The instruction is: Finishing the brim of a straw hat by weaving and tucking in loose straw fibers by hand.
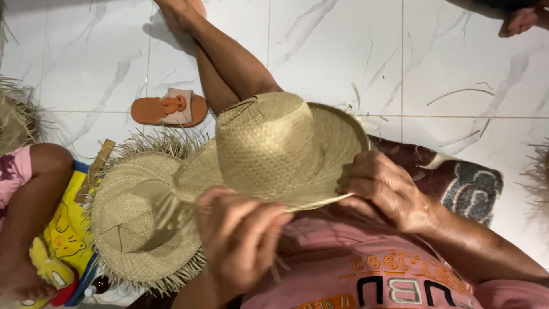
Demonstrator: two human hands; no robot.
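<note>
I count two straw hats: my left hand (243,240) and right hand (389,191) both grip the upper hat (274,146) by its brim. The second hat (137,220) lies on the floor (320,40) beside one orange sandal (168,110).

A pale tan straw hat (274,150), woven in a fine criss-cross pattern, sits between the fingers of the left hand (240,240) and the right hand (389,191). Just left of the left fingers lies a second straw hat (140,220), the same sandy colour, with a frayed fringe at its brim. Beyond the fingers, the floor (331,51) is white tile with faint grey marble veins. An orange-brown sandal (168,109) with a pale pink strap lies there. Below the fingers is a pink shirt (389,274) with orange and dark lettering. Right of the right fingers lies a dark red and grey patterned cloth (463,183).
</note>
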